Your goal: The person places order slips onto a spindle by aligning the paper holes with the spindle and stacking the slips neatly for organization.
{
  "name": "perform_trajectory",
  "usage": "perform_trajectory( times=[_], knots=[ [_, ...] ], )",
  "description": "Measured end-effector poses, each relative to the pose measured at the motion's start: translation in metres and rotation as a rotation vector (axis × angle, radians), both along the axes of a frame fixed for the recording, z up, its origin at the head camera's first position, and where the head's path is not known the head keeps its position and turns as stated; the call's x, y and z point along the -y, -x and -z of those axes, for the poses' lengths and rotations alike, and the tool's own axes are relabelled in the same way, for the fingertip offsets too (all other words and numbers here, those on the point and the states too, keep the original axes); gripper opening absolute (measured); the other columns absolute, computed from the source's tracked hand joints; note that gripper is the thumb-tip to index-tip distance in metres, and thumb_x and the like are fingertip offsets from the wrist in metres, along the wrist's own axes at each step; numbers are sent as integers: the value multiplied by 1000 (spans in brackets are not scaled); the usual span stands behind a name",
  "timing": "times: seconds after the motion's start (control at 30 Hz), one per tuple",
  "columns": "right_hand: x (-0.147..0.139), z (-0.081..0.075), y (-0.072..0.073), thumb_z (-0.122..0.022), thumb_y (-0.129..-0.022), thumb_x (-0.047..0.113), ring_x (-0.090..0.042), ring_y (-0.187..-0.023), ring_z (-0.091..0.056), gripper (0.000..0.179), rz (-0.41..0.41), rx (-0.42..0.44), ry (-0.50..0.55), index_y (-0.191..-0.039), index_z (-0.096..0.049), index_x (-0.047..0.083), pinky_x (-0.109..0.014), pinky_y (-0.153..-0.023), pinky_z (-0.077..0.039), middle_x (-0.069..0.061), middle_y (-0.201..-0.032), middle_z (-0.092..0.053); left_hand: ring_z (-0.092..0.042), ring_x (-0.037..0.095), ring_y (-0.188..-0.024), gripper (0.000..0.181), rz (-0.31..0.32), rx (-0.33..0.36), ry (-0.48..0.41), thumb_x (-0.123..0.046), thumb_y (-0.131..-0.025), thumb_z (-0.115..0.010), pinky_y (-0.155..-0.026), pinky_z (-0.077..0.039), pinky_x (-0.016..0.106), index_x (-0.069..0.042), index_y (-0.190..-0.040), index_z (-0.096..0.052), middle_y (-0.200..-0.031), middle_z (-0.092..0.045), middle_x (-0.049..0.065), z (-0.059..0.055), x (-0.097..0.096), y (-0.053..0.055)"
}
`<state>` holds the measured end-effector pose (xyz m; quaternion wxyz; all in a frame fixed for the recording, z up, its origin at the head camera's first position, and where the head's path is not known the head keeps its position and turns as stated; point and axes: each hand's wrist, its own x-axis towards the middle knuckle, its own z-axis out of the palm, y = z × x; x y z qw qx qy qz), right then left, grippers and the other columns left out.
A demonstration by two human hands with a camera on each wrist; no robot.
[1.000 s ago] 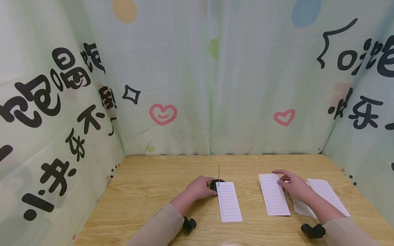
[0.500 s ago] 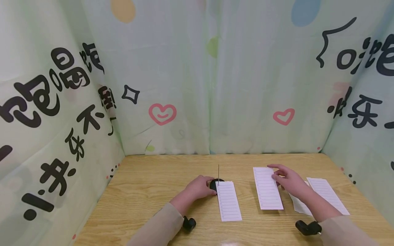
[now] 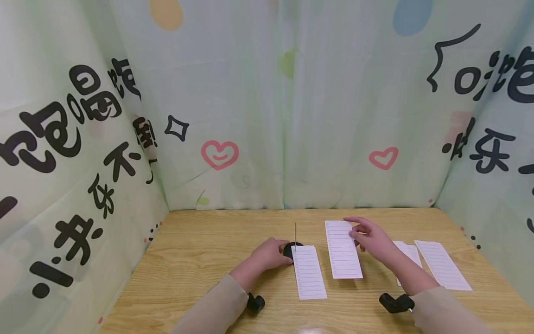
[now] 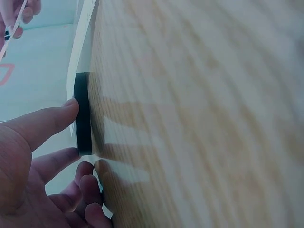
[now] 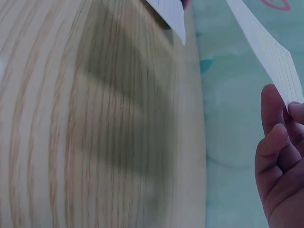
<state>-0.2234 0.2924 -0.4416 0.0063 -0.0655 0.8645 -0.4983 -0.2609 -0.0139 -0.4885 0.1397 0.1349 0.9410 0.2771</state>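
My left hand (image 3: 267, 254) pinches the round black base (image 3: 288, 251) of a receipt spike, which stands upright on the table. In the left wrist view, the thumb and a finger press the rim of the base (image 4: 83, 114). A lined paper slip (image 3: 310, 273) lies at the spike, its top left corner around the foot of the thin metal pin (image 3: 295, 234). To the right, my right hand (image 3: 373, 240) pinches another lined slip (image 3: 343, 250) by its upper right edge. That slip hangs above the table, apart from the spike, as the right wrist view shows.
Two further stacks or slips of lined paper, a left one (image 3: 410, 254) and a right one (image 3: 443, 265), lie on the right of the wooden table (image 3: 208, 241). Printed curtains (image 3: 267, 116) enclose the back and sides. Black devices (image 3: 255, 304) sit on both wrists.
My right hand has lifted its slip off the table and carried it left towards the spike, uncovering more of the papers at right. The left hand stays on the base.
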Motion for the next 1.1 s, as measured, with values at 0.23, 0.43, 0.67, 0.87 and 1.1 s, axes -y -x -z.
perform_trajectory(
  times=[0.23,0.43,0.67,0.87,1.1],
  knots=[
    [15,-2,3,-56,-101,9,-23,-77,-60,44,-1,15,19,-144,-47,7,-35,-58,-49,-14,-101,-63,-49,19,-85,63,2,4,-7,-30,-83,-81,-77,-45,35,-20,-141,-58,-97,-54,2,-2,0,-2],
    [20,-3,5,-56,-101,9,-23,-77,-60,44,-5,16,31,-144,-47,7,-35,-58,-49,-14,-100,-64,-49,18,-85,63,-2,3,-1,-30,-83,-81,-76,-44,35,-20,-141,-58,-96,-53,2,-3,0,-3],
    [28,-3,6,-56,-101,8,-23,-77,-60,43,-21,18,48,-143,-49,8,-34,-58,-49,-13,-99,-63,-50,19,-84,61,-11,-4,-13,-31,-83,-81,-77,-46,36,-18,-139,-60,-96,-55,2,-3,1,-2],
    [37,-7,7,-56,-101,11,-23,-78,-60,43,-18,36,39,-144,-49,10,-35,-60,-49,-14,-101,-64,-52,16,-82,50,-28,-43,-38,-32,-87,-77,-74,-46,34,-19,-133,-64,-95,-59,-1,-1,1,-3],
    [43,-9,10,-57,-100,9,-25,-78,-60,42,-17,41,46,-142,-51,12,-34,-60,-49,-14,-101,-62,-53,16,-80,44,-65,-58,-81,-33,-89,-75,-70,-46,33,-20,-131,-66,-98,-61,-2,-9,-1,-6]
  ],
)
